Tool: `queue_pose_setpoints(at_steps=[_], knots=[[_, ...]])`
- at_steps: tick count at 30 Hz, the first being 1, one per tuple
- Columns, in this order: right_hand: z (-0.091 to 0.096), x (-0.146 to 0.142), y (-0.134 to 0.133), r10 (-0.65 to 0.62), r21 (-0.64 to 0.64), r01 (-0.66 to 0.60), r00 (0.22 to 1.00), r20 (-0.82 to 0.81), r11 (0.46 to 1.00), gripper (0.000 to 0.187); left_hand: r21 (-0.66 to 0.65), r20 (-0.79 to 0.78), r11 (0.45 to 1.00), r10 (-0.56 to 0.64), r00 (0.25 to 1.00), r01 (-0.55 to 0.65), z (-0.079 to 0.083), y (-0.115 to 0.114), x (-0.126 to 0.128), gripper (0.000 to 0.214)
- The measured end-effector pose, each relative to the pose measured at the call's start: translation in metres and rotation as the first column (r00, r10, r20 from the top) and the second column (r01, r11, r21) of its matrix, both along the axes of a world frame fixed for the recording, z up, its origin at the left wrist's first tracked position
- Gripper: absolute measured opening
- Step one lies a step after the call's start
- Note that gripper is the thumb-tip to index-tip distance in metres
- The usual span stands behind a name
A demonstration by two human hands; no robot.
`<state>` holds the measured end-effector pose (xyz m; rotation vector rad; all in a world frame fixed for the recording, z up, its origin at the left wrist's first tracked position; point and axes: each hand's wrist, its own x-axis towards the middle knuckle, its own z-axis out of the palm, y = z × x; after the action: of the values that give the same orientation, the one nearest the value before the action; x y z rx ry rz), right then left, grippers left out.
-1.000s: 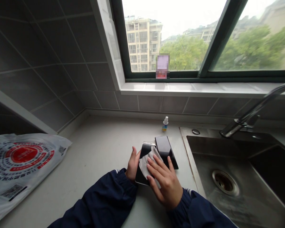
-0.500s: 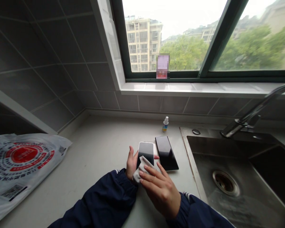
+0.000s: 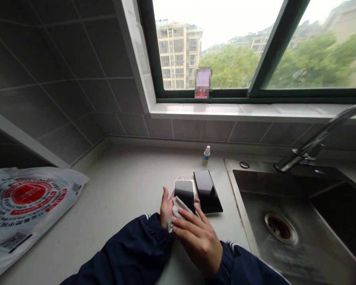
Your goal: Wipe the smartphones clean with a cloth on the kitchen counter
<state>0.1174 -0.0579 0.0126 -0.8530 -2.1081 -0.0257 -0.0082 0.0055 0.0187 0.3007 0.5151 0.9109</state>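
My left hand [image 3: 166, 205] grips a black-screened phone [image 3: 184, 192] by its left edge and holds it tilted above the countertop [image 3: 121, 190]. With its fingers pressed together, my right hand [image 3: 197, 237] pushes a small white cloth [image 3: 175, 209] against the lower part of that screen. A second dark phone [image 3: 207, 190] lies flat on the counter just to the right, touching nothing. Both arms wear dark blue sleeves.
A small dropper bottle [image 3: 206, 154] stands behind the phones near the wall. A steel sink [image 3: 284, 221] with a tap [image 3: 317, 138] fills the right side. A white printed plastic bag [image 3: 23, 206] lies at the left. The window sill [image 3: 240, 111] runs above.
The cloth and my right hand have slid from the middle of the screen down to its lower end. The phone in my left hand stands a little more upright.
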Motion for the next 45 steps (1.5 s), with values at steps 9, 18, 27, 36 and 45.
queue_pose_setpoints(at_steps=[9,18,27,36,45], knots=[[0.004,0.009,0.007,-0.081,-0.025,0.081,0.997,-0.01,0.996,0.015,0.065,0.043,0.997,-0.032,0.999,0.03,0.005,0.012,-0.004,0.084],[-0.005,0.014,0.01,-0.105,-0.01,0.105,0.994,0.024,0.994,0.021,0.022,-0.023,1.0,-0.016,1.0,0.017,0.005,0.016,-0.007,0.086],[-0.009,0.017,0.012,-0.14,-0.017,0.139,0.986,-0.092,0.99,0.024,0.099,-0.011,0.995,-0.008,1.0,0.009,0.011,0.013,0.0,0.069],[-0.011,0.021,0.014,-0.184,-0.064,0.175,0.96,-0.21,0.983,0.025,0.138,0.029,0.99,-0.034,0.999,0.029,0.008,0.021,-0.005,0.061],[-0.008,0.017,0.01,-0.167,-0.094,0.148,0.955,-0.245,0.985,0.025,0.112,-0.172,0.992,-0.041,0.984,0.061,0.01,0.035,-0.021,0.058]])
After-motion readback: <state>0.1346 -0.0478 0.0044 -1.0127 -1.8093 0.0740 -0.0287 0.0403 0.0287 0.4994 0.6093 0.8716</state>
